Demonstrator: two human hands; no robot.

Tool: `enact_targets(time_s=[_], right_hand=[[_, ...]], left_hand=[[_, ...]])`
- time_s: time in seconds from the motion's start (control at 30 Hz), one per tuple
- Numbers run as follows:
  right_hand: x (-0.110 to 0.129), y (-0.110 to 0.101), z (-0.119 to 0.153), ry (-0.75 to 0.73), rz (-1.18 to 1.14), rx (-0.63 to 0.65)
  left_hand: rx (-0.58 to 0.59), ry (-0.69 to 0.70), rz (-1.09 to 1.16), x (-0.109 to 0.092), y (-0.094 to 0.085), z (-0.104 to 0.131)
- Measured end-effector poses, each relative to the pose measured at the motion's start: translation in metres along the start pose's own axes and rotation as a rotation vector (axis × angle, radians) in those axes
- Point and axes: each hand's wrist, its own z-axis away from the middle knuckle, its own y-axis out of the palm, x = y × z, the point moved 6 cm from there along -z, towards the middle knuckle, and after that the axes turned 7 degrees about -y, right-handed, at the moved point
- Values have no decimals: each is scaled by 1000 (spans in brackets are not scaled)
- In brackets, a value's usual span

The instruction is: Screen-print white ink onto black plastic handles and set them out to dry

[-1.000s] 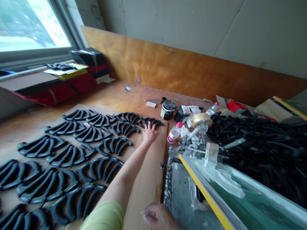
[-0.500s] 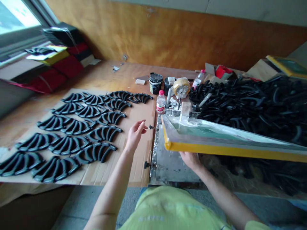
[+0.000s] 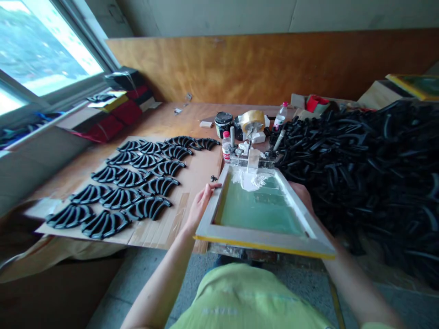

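A screen frame [image 3: 264,240] with a green mesh and a yellow lower edge lies before me, roughly level. White paste [image 3: 249,179] is smeared at the mesh's far end, beside a pale upright block [image 3: 253,161]. My left hand [image 3: 203,201] touches the frame's left side, its fingers at the rim near the far left corner. On the right side, my right hand [image 3: 302,194] is at the frame's outer edge; its fingers are mostly hidden behind the rim. Black curved parts [image 3: 106,224] lie in fanned rows on cardboard [image 3: 174,224] to the left.
A heap of black parts [image 3: 370,169] covers the right side. Behind the frame stand a red-capped bottle [image 3: 226,147], a black tub [image 3: 223,124], a tape roll [image 3: 252,119] and another bottle [image 3: 280,117]. Boxes [image 3: 118,109] sit at the back left.
The frame has come down from a raised tilt to lie roughly level. My left hand has moved to its left rim; my right hand has gone from beneath it to its right side.
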Motion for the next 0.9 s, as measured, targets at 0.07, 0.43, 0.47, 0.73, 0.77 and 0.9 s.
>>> enact_targets(time_s=[0.07, 0.43, 0.47, 0.73, 0.77, 0.9], right_hand=[[-4, -19, -21, 43, 49, -131], [84, 71, -99, -234, 348, 343], [85, 72, -89, -264, 349, 364], [101, 52, -36, -572, 125, 581], [101, 52, -41, -541, 127, 556], [102, 58, -37, -532, 145, 423]], left_hand=[[23, -98, -40, 35, -3, 7], [-79, -173, -156, 133, -5, -18], [-81, -171, -163, 134, -5, -18], [-79, -169, -164, 130, -6, -14], [-78, -168, -156, 129, -6, -14], [-67, -166, -111, 124, -3, -12]])
